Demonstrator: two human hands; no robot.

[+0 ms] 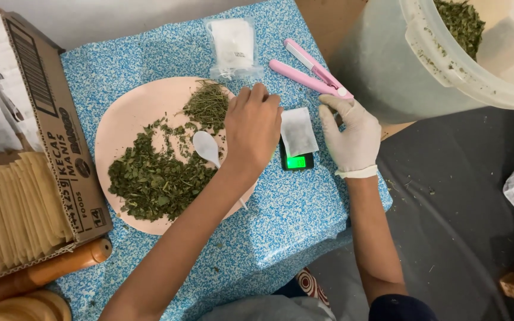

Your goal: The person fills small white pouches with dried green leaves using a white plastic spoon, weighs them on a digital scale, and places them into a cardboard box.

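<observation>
Sachet of white filter paper [298, 131] lies between the hands on a small black scale [296, 159], long axis twelve-to-six. Gloved right hand [352, 135], fingers loosely spread, touches its three-o'clock edge; bare left hand [253, 126], curled, at nine, grip hidden.

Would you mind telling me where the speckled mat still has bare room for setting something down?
The mat is bare along its near edge, between the plate and the right edge, and at the far left corner beside the box. Around the scale, both hands and the pink sealer it is crowded.

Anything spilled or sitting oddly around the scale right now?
Nothing major. A few dried leaf bits lie scattered on the blue speckled mat, off the pink plate. The sachet overhangs the small scale at a tilt.
</observation>
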